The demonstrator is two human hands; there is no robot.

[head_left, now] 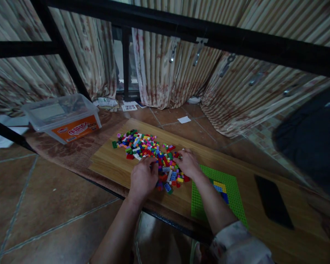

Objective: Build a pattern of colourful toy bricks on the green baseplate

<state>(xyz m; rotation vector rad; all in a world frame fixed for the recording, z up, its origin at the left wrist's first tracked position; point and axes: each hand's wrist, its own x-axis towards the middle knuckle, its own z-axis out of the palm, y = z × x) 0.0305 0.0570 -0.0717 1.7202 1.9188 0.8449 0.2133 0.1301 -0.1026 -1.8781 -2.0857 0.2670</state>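
Note:
A loose pile of small colourful toy building bricks (pixel 143 143) lies spread over the wooden board. My left hand (pixel 144 175) is at the near side of the pile, its fingers curled down and in; whatever the fingertips touch is hidden. On the pile's right side, my right hand (pixel 189 162) reaches in with thumb and fingers apart, touching bricks. Under my right forearm lies a green studded baseplate (pixel 236 187), partly covered by the arm. Yellow, light blue and dark blue bricks (pixel 220 187) sit together on it.
The wooden board (pixel 112 161) rests on a brown cloth-covered bench (pixel 68 157). A clear plastic tub (pixel 63 113) with an orange label stands at the left. Right of the baseplate lies a black flat object (pixel 273 201). A dark metal frame (pixel 181 25) and striped curtains (pixel 178 73) are behind.

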